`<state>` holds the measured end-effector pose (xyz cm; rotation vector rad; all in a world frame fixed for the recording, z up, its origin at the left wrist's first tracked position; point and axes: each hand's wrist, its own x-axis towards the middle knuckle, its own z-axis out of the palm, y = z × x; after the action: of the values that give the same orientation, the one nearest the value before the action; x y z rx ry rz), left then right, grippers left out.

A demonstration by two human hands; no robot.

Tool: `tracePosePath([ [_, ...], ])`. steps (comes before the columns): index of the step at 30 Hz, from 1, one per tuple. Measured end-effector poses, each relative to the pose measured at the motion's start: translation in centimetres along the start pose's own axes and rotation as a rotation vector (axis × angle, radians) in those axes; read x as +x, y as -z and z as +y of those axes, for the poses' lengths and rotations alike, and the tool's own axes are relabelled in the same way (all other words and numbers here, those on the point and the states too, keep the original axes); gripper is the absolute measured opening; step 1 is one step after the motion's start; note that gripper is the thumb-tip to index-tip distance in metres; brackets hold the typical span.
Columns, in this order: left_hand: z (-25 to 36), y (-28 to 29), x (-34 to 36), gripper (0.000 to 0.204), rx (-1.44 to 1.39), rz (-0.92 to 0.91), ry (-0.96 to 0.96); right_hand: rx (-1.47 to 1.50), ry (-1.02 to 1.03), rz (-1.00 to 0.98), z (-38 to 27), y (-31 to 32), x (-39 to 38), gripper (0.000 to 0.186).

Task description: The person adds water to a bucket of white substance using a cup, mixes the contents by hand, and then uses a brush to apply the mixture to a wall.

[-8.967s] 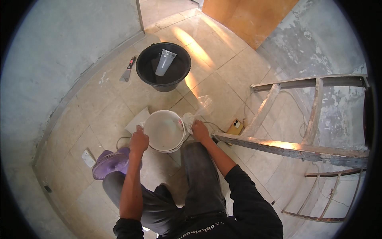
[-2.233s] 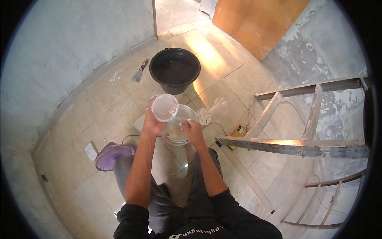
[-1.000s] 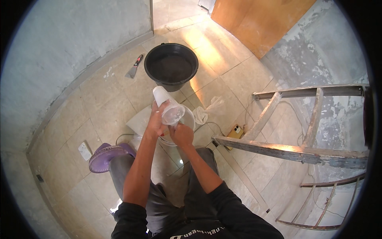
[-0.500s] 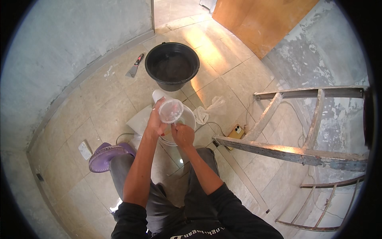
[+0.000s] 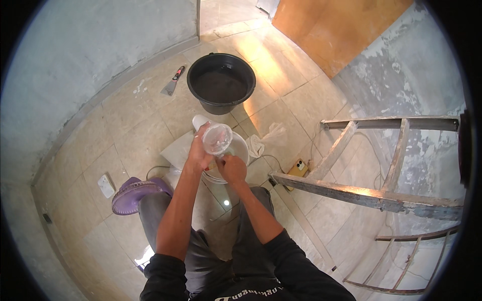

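the left hand (image 5: 200,150) is closed around the side of a clear plastic cup (image 5: 217,139), which is tilted, its mouth turned to the person. the cup is above the near part of a white bucket (image 5: 244,147). the right hand (image 5: 232,169) is just below the mouth of the cup, also over the bucket, with its fingers bent inward; whether they grip something, i cannot tell.

in my judgement, the cup could slip if its wall is wet, because one hand alone seems to carry it. if it leans too far, anything inside may fall into the bucket or on the trousers (image 5: 173,220). a knee moved suddenly might also push the bucket.

the floor (image 5: 135,135) is of beige tiles, with strips of sunlight. beyond the bucket stands a black tub (image 5: 219,107), and left of it lies a scraper (image 5: 173,82). a purple fan (image 5: 133,198) is beside the left knee, a phone (image 5: 297,168) lies near the wooden ladder (image 5: 351,188), and the grey walls (image 5: 110,40) look patchy.
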<state>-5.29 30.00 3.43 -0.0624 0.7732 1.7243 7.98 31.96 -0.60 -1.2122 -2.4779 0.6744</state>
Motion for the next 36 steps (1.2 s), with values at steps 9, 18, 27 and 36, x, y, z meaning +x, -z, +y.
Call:
tracePosePath([
  [9,0.0,0.0,0.3,0.030,-0.036,-0.041,-0.063,0.193,0.067,-0.129,3.3,0.1,2.3,0.033],
  [18,-0.3,0.0,0.7,0.047,0.017,0.023,-0.113,-0.080,-0.011,-0.148,1.2,0.7,1.7,0.037],
  [27,-0.4,0.1,0.9,0.051,-0.012,0.017,-0.085,0.027,0.197,-0.055,1.6,0.9,2.0,0.026],
  [36,-0.1,-0.3,0.4,0.052,-0.002,0.020,-0.107,-0.037,0.116,-0.077,1.2,0.5,1.5,0.027],
])
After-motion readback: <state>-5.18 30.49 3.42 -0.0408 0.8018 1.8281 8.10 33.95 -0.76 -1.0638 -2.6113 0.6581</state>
